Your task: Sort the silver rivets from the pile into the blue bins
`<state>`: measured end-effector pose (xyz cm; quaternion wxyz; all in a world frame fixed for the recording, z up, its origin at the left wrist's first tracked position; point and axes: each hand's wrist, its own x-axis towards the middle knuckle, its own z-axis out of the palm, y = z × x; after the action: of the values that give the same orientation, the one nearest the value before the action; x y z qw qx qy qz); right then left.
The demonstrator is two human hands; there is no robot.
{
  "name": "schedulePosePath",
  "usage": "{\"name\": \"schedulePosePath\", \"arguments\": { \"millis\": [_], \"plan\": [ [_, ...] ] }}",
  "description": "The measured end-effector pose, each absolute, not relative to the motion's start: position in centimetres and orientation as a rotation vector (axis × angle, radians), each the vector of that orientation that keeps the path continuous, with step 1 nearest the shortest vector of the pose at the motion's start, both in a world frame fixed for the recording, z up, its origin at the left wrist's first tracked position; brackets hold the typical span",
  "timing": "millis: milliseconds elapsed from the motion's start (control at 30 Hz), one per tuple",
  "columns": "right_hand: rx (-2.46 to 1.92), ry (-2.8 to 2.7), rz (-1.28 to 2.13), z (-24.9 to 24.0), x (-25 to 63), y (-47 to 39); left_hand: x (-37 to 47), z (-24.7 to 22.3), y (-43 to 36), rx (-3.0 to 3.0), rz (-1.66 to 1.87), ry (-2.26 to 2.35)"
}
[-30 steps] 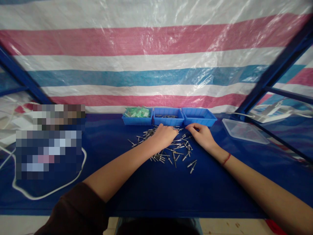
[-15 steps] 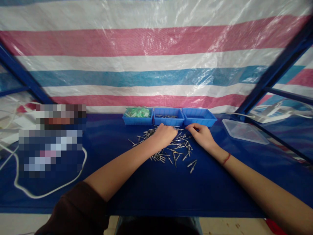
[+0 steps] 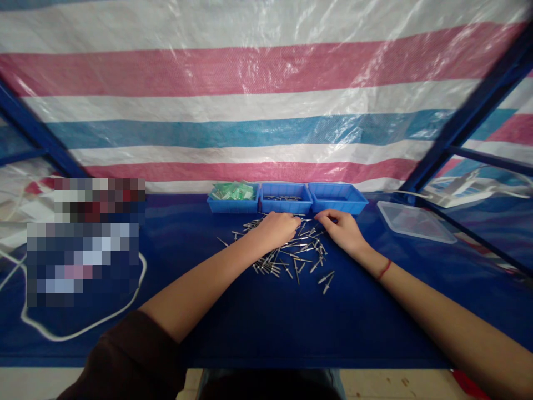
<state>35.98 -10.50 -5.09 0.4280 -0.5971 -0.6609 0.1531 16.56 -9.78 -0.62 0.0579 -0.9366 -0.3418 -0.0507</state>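
Note:
Many metal rivets (image 3: 296,260) lie scattered on the blue table. Over the left part of this pile is my left hand (image 3: 281,229), its fingers closed, with a thin rivet showing at the fingertips. My right hand (image 3: 342,229) is at the right edge of the pile, thumb and forefinger pinched together; what they hold, if anything, is too small to make out. Behind the hands stand three blue bins: the left bin (image 3: 233,207) holds green-and-clear packets, the middle bin (image 3: 286,206) some rivets, and the right bin (image 3: 338,207) shows no contents.
A clear plastic lid (image 3: 416,223) lies on the table (image 3: 258,328) at the right. A white cable (image 3: 144,272) loops round the blurred area at the left. Behind the bins hangs a striped sheet (image 3: 250,133), between blue frame posts (image 3: 478,105).
My left hand has shifted slightly left, and a thin rivet now shows more clearly at its fingertips. My right hand stays pinched in nearly the same place.

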Motion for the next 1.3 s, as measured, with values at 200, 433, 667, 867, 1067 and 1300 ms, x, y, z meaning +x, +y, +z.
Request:
{"name": "schedulePosePath", "arguments": {
  "millis": [200,433,667,867,1067,1300],
  "plan": [
    [-1.485,-1.66,0.378,-5.2,36.0,-10.5,16.7,-1.3,-9.8,-2.827,-0.248,-1.005],
    [-1.481,-1.672,0.366,-5.2,36.0,-10.5,17.9,-1.5,-10.2,-2.808,-0.257,-1.022],
    [-1.401,-1.739,0.333,-4.3,35.4,-11.3,17.7,-1.0,-11.1,-2.735,-0.368,-1.149],
    [-1.131,-2.006,0.392,-2.7,33.3,-13.8,15.1,-0.1,-12.7,-2.839,-0.612,-1.187],
    [-1.012,-2.084,0.589,-1.9,31.2,-15.9,12.9,-0.7,-15.6,-3.027,-1.31,-1.421],
    [-1.002,-2.058,0.71,-1.9,30.1,-17.0,12.2,-2.7,-16.5,-3.066,-1.899,-1.64]
  ]
}}
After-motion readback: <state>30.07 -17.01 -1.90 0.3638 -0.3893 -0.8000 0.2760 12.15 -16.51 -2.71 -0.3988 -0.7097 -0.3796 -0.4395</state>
